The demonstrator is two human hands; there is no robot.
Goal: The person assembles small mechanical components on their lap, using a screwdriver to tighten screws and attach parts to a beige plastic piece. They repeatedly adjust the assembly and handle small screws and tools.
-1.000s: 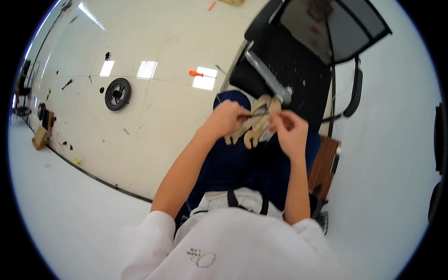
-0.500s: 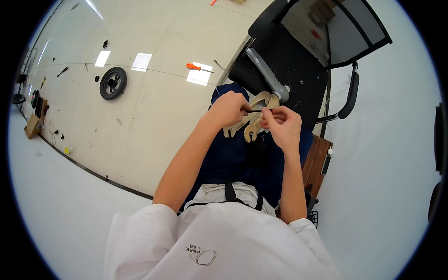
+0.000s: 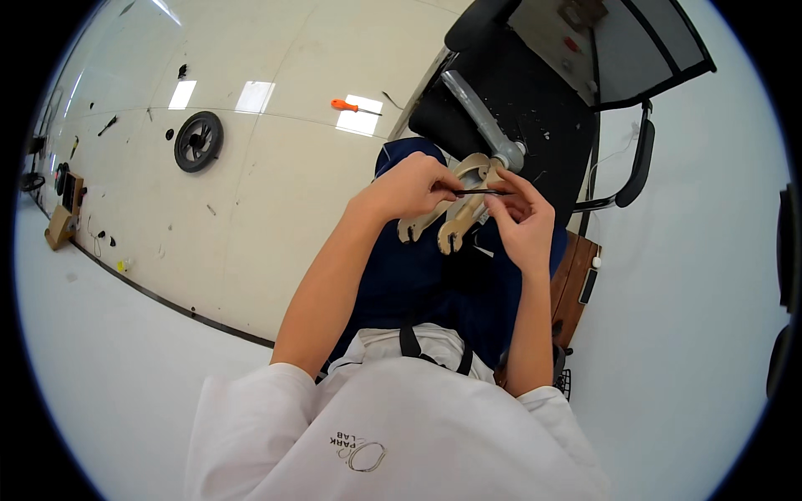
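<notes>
My left hand (image 3: 418,185) is closed on one end of a thin dark rod (image 3: 474,191), which lies level above my lap. Around the rod's other end my right hand (image 3: 525,224) curls loosely, its thumb and forefinger a little apart. Just beneath both hands rests a beige two-legged wheel fork (image 3: 455,224), its slotted leg ends towards me over my dark blue trousers. The fork's grey metal tube (image 3: 474,108) leans onto the black chair seat. My fingers hide parts of the fork and the rod's ends.
A black office chair (image 3: 535,100) stands in front, small scraps on its seat. On the tiled floor to the left lie an orange-handled screwdriver (image 3: 344,105), a black wheel (image 3: 199,142) and several small dark parts. A cardboard box (image 3: 60,227) sits at the far left wall.
My right hand has shifted right along the rod, and its thumb and forefinger have spread apart. More of the rod shows between the hands. My left hand has moved slightly right.
</notes>
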